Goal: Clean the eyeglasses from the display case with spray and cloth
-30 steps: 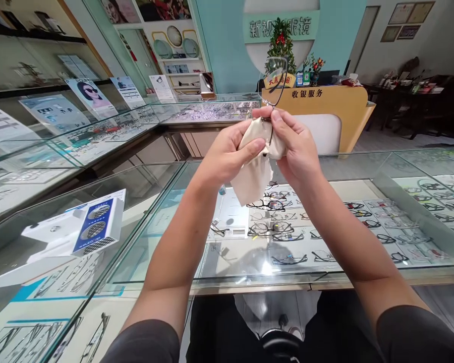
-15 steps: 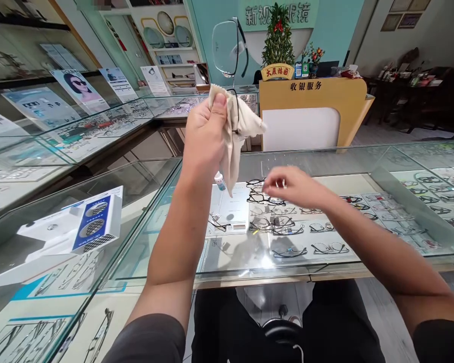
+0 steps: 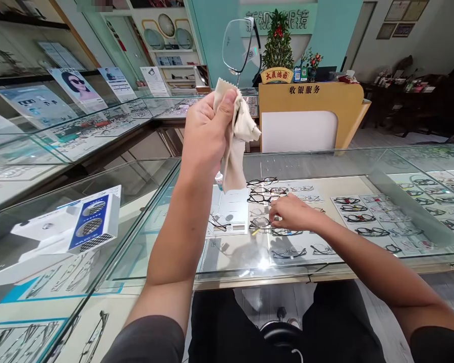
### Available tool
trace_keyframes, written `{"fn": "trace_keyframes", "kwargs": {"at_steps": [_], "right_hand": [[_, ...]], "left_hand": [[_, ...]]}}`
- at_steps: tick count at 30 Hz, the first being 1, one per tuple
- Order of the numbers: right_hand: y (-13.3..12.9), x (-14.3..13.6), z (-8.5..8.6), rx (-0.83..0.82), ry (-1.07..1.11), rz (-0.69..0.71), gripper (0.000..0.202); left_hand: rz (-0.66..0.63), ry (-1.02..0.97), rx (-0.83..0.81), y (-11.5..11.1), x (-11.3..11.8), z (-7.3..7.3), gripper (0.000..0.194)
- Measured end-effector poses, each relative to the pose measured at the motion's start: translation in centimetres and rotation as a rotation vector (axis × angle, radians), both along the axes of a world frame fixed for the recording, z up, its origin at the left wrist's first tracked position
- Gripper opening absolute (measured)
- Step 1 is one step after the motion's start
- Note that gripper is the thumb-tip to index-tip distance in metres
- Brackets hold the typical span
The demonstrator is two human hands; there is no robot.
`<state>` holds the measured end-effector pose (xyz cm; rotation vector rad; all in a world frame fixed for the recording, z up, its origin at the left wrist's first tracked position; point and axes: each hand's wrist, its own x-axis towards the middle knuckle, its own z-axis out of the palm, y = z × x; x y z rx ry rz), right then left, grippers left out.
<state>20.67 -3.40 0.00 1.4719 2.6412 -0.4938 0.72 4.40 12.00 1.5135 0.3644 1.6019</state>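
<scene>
Hands apart, left high, right low

Right hand parts from cloth
Raised beside it a second ago, the hand is now lower, at the glass counter.

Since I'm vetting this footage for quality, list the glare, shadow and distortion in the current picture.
Head view: harsh glare whitens a spot near the front edge of the glass counter, soft shadows beside it; the raised glasses' clear lens blends into the teal wall; wide-angle stretch tilts the wall certificates; the far-right corner is dim.
</scene>
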Motion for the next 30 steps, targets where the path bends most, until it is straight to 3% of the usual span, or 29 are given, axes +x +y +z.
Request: {"fn": "trace_keyframes", "kwargs": {"at_steps": [4,14,22,30], "right_hand": [[0.5,0.4,0.2,0.031,0.066,-0.022,0.016],[2.1,0.7,-1.3,0.103,0.015,-0.044,0.018],[1.6,0.4,-1.1,0.056,-0.014,-0.035,0.015],[0.3,0.5,-0.3,-0.026,-0.031,0.036,0.017]], "left_hand": [[0.073,0.042,0.03,0.1,0.2,-0.1,0.052],[-0.011,0.086,0.037,-0.3,0.4,-0.3,0.047],[-0.034,0.194,0.076,0.1,0.3,-0.3,0.052],[0.187,0.401,0.111,-1.0,0.3,-0.2,0.051]]}}
